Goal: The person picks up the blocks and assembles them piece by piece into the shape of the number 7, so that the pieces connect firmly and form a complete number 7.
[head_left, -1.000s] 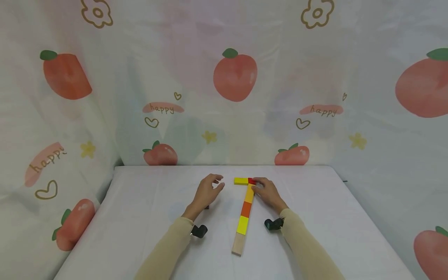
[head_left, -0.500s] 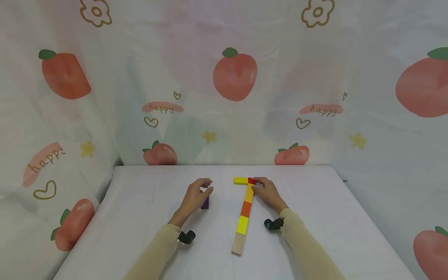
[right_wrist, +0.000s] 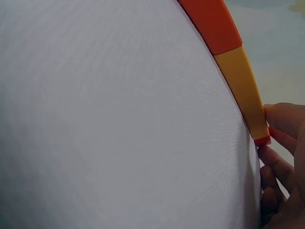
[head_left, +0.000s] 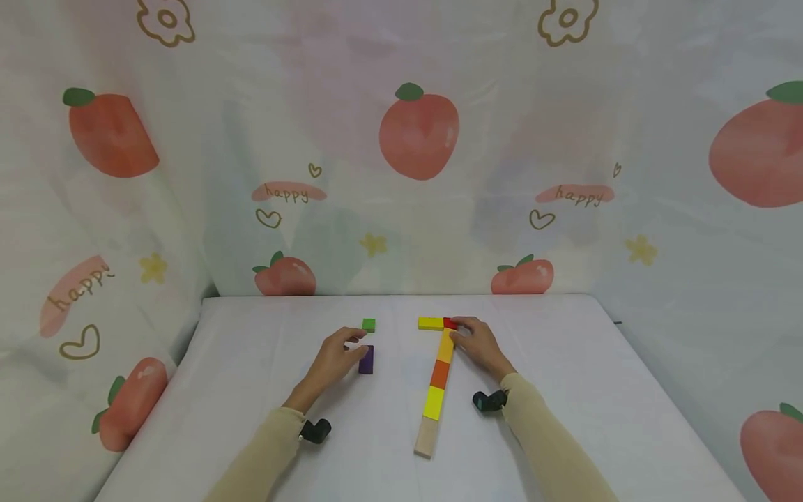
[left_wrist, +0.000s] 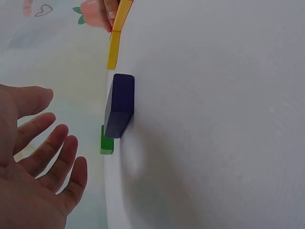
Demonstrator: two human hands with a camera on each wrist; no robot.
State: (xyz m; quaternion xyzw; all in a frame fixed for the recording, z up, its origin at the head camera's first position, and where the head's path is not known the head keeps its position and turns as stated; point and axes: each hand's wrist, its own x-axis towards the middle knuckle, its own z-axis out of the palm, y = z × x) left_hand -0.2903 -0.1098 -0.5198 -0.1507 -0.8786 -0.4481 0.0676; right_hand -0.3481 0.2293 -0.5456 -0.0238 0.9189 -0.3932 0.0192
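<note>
My left hand [head_left: 334, 357] hovers with relaxed, parted fingers just left of a purple block [head_left: 366, 360]; in the left wrist view, a gap separates its fingers [left_wrist: 55, 143] from that block [left_wrist: 121, 102]. Beyond the purple block lies a small green block [head_left: 369, 325]. My right hand [head_left: 479, 344] pinches a small red block [head_left: 448, 323] at the far end of a row, its thumb against the neighbouring orange-yellow block [head_left: 445, 346]. In the right wrist view, fingertips enclose the red block [right_wrist: 262, 141], which is partly hidden.
Towards me, the row continues with an orange-red block [head_left: 440, 375], a bright yellow block [head_left: 433, 403] and a plain wood block [head_left: 426, 437]. Another yellow block [head_left: 430, 323] extends left from the red one. A white cloth [head_left: 533, 453] covers the table; a printed curtain [head_left: 351, 104] stands behind.
My left hand has moved left and towards me, away from the row, uncovering the purple and green blocks. My right hand has stayed at the red block.
</note>
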